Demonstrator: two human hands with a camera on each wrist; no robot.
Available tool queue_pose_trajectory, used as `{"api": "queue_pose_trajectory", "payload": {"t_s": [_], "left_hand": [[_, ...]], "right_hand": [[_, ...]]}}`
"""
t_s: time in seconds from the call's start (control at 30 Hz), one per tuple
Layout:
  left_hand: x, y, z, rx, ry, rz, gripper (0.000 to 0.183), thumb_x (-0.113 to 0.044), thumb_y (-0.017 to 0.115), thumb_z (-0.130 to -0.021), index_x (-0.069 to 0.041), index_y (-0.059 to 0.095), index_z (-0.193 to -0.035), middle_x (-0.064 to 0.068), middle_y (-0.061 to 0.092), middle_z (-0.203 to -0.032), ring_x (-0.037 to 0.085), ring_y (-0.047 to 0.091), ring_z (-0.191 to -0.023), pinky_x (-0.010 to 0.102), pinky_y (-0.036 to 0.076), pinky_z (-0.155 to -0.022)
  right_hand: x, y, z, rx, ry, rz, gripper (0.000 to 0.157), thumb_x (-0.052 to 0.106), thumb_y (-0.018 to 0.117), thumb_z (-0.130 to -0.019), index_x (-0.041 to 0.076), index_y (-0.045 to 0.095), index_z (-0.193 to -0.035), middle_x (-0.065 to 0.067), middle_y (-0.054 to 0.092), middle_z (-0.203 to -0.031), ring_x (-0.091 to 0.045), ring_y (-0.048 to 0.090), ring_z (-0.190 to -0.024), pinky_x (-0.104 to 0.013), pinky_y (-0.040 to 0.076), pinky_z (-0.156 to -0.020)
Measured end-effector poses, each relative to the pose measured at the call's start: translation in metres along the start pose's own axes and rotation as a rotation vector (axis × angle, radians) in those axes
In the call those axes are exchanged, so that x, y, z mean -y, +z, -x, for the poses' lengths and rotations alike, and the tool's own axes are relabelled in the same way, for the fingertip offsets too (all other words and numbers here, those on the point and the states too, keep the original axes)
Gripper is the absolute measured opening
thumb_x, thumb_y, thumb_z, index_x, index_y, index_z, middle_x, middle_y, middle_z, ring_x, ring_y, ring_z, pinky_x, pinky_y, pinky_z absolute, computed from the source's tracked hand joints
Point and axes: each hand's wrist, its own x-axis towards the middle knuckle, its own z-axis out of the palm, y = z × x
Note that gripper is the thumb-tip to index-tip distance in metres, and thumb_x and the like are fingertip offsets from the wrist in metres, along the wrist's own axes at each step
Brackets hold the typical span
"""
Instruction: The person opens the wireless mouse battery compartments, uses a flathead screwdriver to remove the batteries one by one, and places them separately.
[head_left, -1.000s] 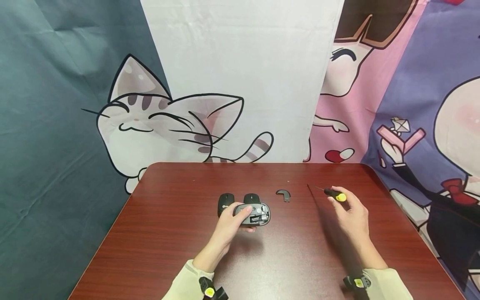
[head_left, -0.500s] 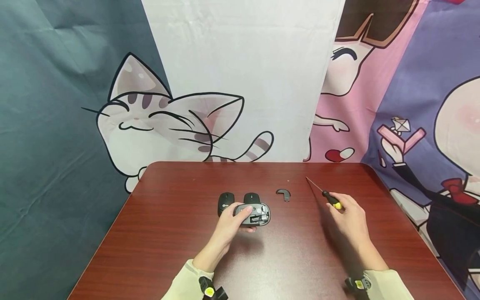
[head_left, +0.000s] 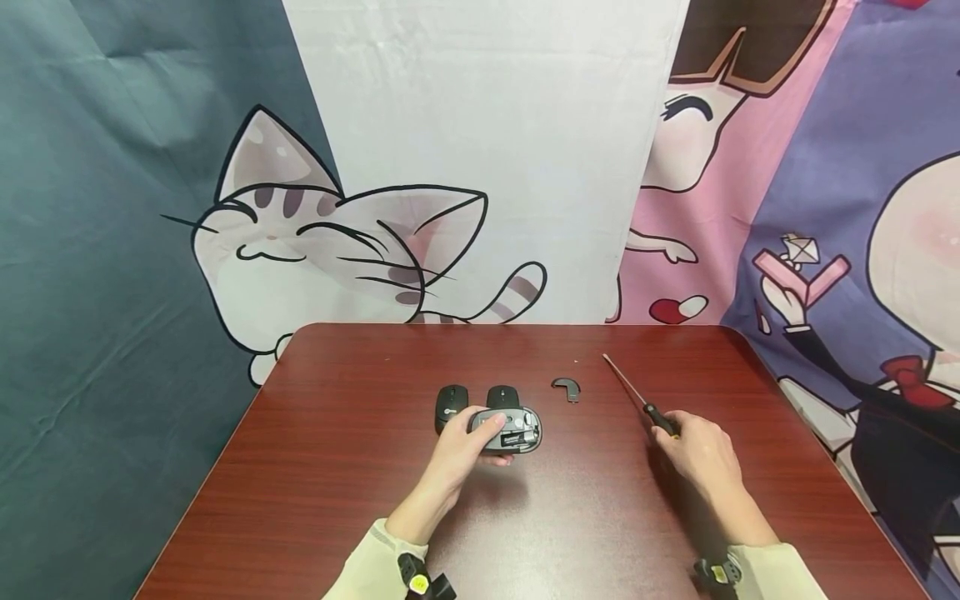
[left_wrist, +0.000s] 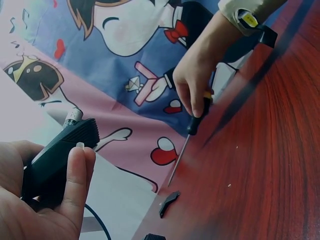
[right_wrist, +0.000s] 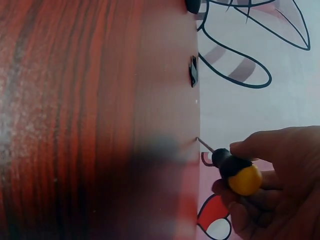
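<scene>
My left hand [head_left: 461, 446] grips a dark computer mouse [head_left: 510, 429] with its underside facing up and its battery compartment uncovered. A battery [head_left: 514, 437] shows in that compartment; in the left wrist view a pale cylinder end [left_wrist: 73, 116] sticks up beyond the mouse's edge. Over on the right, my right hand [head_left: 701, 450] holds a screwdriver [head_left: 658, 417] by its black and yellow handle. The slim shaft points away and leftward, low over the tabletop; whether the tip touches is unclear. The curved black battery cover [head_left: 568, 388] lies between the two hands, farther back.
Two more black mice rest on the table [head_left: 360, 467]: one mouse [head_left: 452, 404] left of the held one, the other mouse [head_left: 503, 395] just behind it, partly hidden. A printed cloth backdrop [head_left: 487, 108] hangs along the table's back edge.
The right hand has come down toward the tabletop and slightly nearer, swinging the screwdriver from pointing almost away to lying low along the table. My left hand with the mouse stays put.
</scene>
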Motion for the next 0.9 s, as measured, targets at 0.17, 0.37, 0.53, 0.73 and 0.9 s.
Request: {"api": "queue_pose_trajectory", "payload": {"t_s": [0.17,0.37,0.53,0.73,0.9], "left_hand": [[-0.001,0.000,0.000,0.004,0.003,-0.001,0.045,-0.027,0.068,-0.097,0.009,0.056,-0.122,0.019,0.073,-0.094,0.020,0.072,-0.064,0.034,0.064,-0.065],[0.000,0.000,0.001,0.002,0.000,0.001,0.045,-0.027,0.069,-0.097,0.009,0.056,-0.121,0.019,0.073,-0.094,0.021,0.072,-0.064,0.037,0.065,-0.067],[0.002,0.000,0.000,0.003,0.003,-0.005,0.047,-0.029,0.070,-0.097,0.009,0.056,-0.121,0.019,0.073,-0.094,0.021,0.072,-0.064,0.036,0.064,-0.066],[0.003,0.000,0.001,-0.001,-0.002,-0.008,0.047,-0.029,0.070,-0.096,0.009,0.057,-0.121,0.019,0.073,-0.095,0.021,0.072,-0.064,0.039,0.065,-0.067],[0.003,0.001,0.001,-0.002,-0.002,-0.014,0.046,-0.029,0.070,-0.096,0.008,0.057,-0.121,0.018,0.073,-0.095,0.021,0.072,-0.064,0.045,0.064,-0.071]], "right_hand": [[-0.003,0.000,-0.002,0.108,0.047,0.014,0.035,0.027,0.068,-0.089,0.000,0.071,-0.112,-0.024,0.072,-0.100,-0.050,0.065,-0.091,-0.060,0.052,-0.070],[-0.004,0.005,-0.002,0.173,0.058,0.023,0.034,0.027,0.069,-0.088,0.000,0.071,-0.108,-0.022,0.071,-0.094,-0.044,0.066,-0.086,-0.057,0.052,-0.069],[-0.005,0.008,-0.002,0.212,0.056,0.017,0.036,0.029,0.072,-0.088,-0.001,0.070,-0.107,-0.016,0.070,-0.086,-0.037,0.065,-0.081,-0.052,0.052,-0.066],[-0.008,0.010,-0.001,0.259,0.057,0.003,0.032,0.033,0.073,-0.089,0.003,0.068,-0.100,0.005,0.062,-0.061,-0.022,0.061,-0.070,-0.036,0.044,-0.058],[-0.010,0.010,0.000,0.269,0.048,0.001,0.034,0.034,0.073,-0.089,0.003,0.067,-0.100,0.005,0.060,-0.062,-0.023,0.059,-0.071,-0.036,0.043,-0.058]]}}
